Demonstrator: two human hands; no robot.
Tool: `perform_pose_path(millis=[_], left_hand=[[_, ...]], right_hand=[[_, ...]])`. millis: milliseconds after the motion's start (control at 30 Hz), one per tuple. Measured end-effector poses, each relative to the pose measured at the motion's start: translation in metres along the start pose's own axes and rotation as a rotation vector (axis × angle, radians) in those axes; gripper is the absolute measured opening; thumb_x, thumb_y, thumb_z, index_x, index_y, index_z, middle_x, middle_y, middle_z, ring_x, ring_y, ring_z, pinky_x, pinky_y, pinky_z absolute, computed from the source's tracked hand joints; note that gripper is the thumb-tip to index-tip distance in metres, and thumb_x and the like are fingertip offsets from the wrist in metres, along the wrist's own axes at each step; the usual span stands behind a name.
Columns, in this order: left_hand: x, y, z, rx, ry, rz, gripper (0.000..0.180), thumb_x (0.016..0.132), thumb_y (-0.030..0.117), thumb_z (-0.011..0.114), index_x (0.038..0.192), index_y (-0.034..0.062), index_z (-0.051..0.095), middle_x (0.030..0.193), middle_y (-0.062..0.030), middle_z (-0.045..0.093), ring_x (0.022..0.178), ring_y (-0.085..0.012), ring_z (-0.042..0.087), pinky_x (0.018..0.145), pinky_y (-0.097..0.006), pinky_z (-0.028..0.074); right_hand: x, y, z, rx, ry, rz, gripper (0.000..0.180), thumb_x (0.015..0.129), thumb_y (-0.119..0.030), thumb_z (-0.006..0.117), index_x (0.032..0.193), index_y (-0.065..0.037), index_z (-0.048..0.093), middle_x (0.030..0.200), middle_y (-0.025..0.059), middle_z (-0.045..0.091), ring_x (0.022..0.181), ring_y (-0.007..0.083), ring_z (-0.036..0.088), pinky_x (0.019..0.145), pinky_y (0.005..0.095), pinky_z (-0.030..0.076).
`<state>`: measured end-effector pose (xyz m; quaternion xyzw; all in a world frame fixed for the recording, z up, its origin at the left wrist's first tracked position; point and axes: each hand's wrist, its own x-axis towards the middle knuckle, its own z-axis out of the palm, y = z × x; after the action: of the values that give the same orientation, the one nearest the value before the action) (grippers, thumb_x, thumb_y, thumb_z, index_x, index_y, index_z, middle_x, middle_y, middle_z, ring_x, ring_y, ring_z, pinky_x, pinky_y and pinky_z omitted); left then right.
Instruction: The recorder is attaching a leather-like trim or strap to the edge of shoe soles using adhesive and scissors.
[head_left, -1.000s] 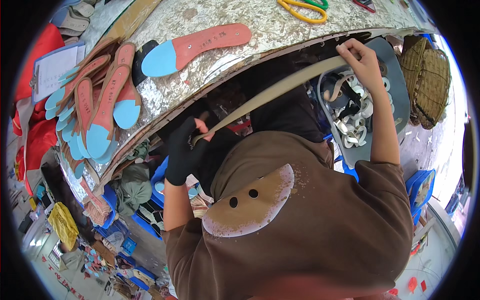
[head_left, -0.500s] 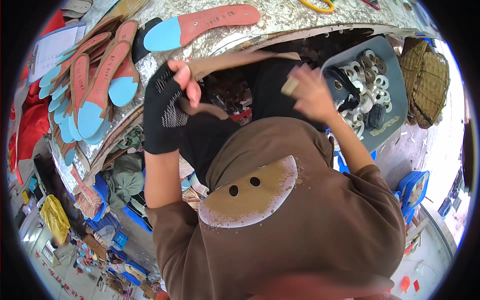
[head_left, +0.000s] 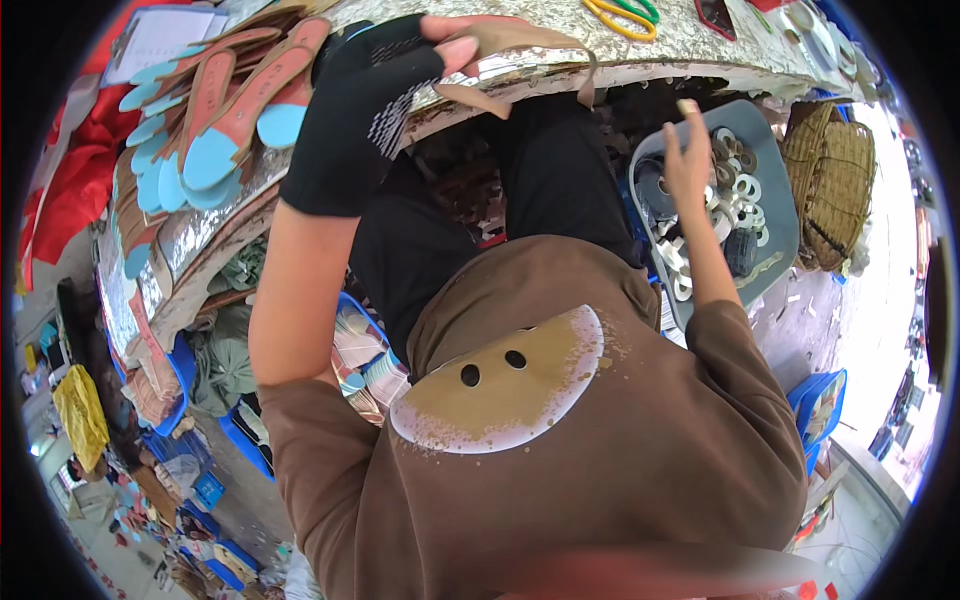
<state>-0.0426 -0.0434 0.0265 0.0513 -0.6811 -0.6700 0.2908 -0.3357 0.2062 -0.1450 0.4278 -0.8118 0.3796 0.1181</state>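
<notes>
Left hand (head_left: 375, 95) in black fingerless glove at top centre of frame, fingers clamped on tan strap (head_left: 520, 45) lying on foil-covered bench (head_left: 700, 45); right hand (head_left: 688, 165) at upper right, fingers apart, over grey tray (head_left: 785, 225) of tape rolls (head_left: 745, 190).

foil-covered worktable (head_left: 720, 45), cluttered floor (head_left: 240, 500), daylight

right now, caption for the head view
Gloved left hand holds a tan strap at the bench; right hand over the tray.
</notes>
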Motion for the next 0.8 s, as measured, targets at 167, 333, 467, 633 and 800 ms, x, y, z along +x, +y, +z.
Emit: perform_pose_path(millis=[167, 333, 467, 633, 800], left_hand=[[0.017, -0.003, 0.013, -0.421, -0.047, -0.259, 0.018, 0.094, 0.017, 0.062, 0.101, 0.0003, 0.064, 0.074, -0.0011, 0.060, 0.066, -0.0085, 0.058, 0.060, -0.023, 0.045], [0.016, -0.015, 0.008, -0.271, -0.060, -0.109, 0.018, 0.085, 0.012, 0.071, 0.096, -0.0023, 0.071, 0.069, -0.0040, 0.065, 0.058, -0.0073, 0.058, 0.054, -0.019, 0.046], [0.017, -0.007, 0.008, -0.191, -0.048, -0.099, 0.015, 0.084, 0.013, 0.072, 0.090, -0.0003, 0.073, 0.068, -0.0054, 0.065, 0.057, -0.0078, 0.057, 0.055, -0.022, 0.045], [-0.001, 0.026, 0.022, 0.030, -0.025, -0.093, 0.019, 0.080, 0.017, 0.072, 0.090, 0.0017, 0.074, 0.068, -0.0026, 0.068, 0.060, -0.0071, 0.060, 0.058, -0.024, 0.047], [-0.033, 0.023, 0.014, 0.030, -0.050, -0.018, 0.021, 0.083, 0.019, 0.072, 0.094, 0.0007, 0.072, 0.069, -0.0035, 0.066, 0.060, -0.0071, 0.059, 0.056, -0.021, 0.046]], right_hand=[[-0.037, -0.086, -0.004, 0.364, -0.764, 0.087, 0.057, 0.079, -0.016, 0.070, 0.133, -0.006, 0.054, 0.131, 0.0207, 0.056, 0.122, 0.0357, 0.052, 0.104, 0.0403, 0.039], [-0.008, -0.031, -0.002, 0.072, -0.114, -0.020, 0.018, 0.094, -0.017, 0.062, 0.103, -0.002, 0.066, 0.096, 0.0127, 0.068, 0.086, 0.0258, 0.064, 0.081, 0.0356, 0.049], [-0.056, -0.220, 0.019, 0.500, -0.850, -0.714, 0.019, 0.080, -0.013, 0.070, 0.099, -0.006, 0.069, 0.101, 0.0112, 0.070, 0.099, 0.0287, 0.068, 0.086, 0.0385, 0.054], [-0.076, -0.275, 0.102, 0.345, -0.950, -1.034, 0.054, 0.076, -0.033, 0.074, 0.120, -0.004, 0.060, 0.137, 0.0130, 0.053, 0.130, 0.0293, 0.046, 0.110, 0.0437, 0.035], [-0.084, -0.175, 0.174, 0.535, -0.654, -0.294, 0.042, 0.095, -0.022, 0.058, 0.128, 0.003, 0.049, 0.117, 0.0217, 0.054, 0.111, 0.0362, 0.055, 0.094, 0.0455, 0.046]])
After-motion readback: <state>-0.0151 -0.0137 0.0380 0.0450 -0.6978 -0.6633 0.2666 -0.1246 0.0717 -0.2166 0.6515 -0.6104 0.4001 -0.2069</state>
